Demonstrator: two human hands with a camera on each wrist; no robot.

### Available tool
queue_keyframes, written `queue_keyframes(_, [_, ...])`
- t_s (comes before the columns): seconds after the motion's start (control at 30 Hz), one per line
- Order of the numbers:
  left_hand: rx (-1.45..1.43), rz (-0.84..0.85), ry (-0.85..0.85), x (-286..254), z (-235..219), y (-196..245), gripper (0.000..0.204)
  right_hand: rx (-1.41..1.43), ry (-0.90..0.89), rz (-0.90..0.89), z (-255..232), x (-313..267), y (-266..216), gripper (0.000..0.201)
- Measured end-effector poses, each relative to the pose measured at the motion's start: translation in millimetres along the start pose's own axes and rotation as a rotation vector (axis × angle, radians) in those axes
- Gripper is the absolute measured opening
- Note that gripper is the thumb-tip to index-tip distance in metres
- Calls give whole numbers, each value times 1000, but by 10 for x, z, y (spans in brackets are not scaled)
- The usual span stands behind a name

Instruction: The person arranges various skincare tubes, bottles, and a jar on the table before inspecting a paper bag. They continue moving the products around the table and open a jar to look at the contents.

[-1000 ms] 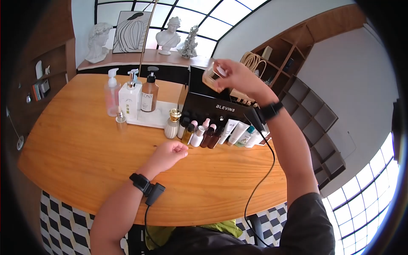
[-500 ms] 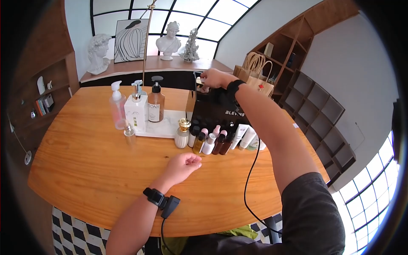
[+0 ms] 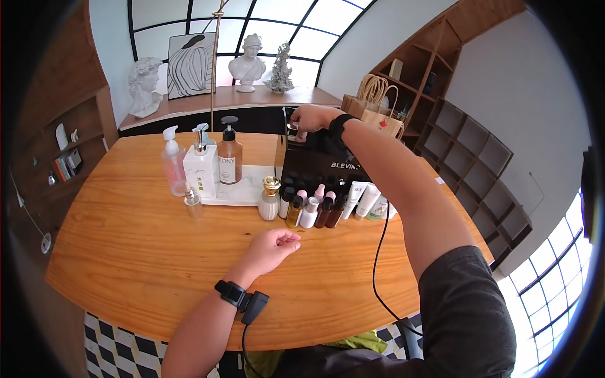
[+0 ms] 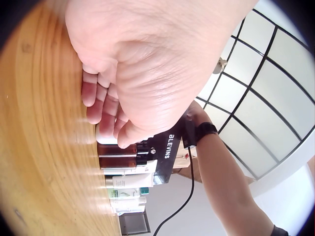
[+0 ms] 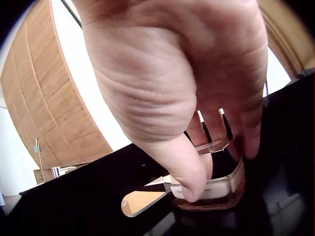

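Note:
My right hand (image 3: 313, 120) reaches over the far left part of a glossy black box (image 3: 315, 162) lettered BLEVINS. In the right wrist view, its thumb and fingers grip a faceted glass perfume bottle (image 5: 219, 189) with a pinkish-gold tint, low against the dark glossy surface. My left hand (image 3: 270, 250) lies on the wooden table (image 3: 157, 264) in front of the bottles, its fingers loosely curled and holding nothing. Nearest to it stand a ribbed bottle with a gold cap (image 3: 269, 201), small dropper bottles (image 3: 294, 211) and white tubes (image 3: 355, 200).
Left of the box, a white tray (image 3: 252, 195) holds a white pump bottle (image 3: 201, 173) and a brown pump bottle (image 3: 230, 160). A pink pump bottle (image 3: 172, 165) and a small spray bottle (image 3: 193, 203) stand beside it. Paper bags (image 3: 372, 110) are behind the box.
My right hand has lowered the perfume bottle from above the box to its far left part. The left hand stays on the table, loosely curled. The head view has shifted slightly.

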State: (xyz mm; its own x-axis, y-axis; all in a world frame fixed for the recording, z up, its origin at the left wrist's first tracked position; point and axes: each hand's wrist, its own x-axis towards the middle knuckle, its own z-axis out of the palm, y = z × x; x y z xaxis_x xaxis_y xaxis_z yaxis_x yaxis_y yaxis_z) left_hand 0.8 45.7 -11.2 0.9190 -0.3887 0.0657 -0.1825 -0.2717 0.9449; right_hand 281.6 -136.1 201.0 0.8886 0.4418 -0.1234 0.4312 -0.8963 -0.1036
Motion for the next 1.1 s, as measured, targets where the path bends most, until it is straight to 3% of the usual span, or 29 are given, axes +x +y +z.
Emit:
queue_keyframes(0.1, [7,11,-3,0,3,-5,28,9,-36,34,-16,-26,-17,57])
queue_keyframes(0.23, [-12,-6,-2,-22,-8,56,28,-73,58,-40,-34,-77,18,66])
queue_keyframes(0.33, [-2,18,3,14,17,-39,28,-18,78,64,-89,-227,9,74])
queue_keyframes(0.4, [1,14,1,7,19,-16,29,43,191,85,-115,-420,-41,41])
queue_keyframes(0.6, [-4,43,14,24,22,-59,30,112,23,108,-209,-433,32,38])
queue_keyframes(0.7, [0,44,16,21,26,-46,30,194,47,207,-190,-460,-80,37])
queue_keyframes(1.1, [12,44,9,29,27,-48,30,392,84,166,-101,-315,-7,18])
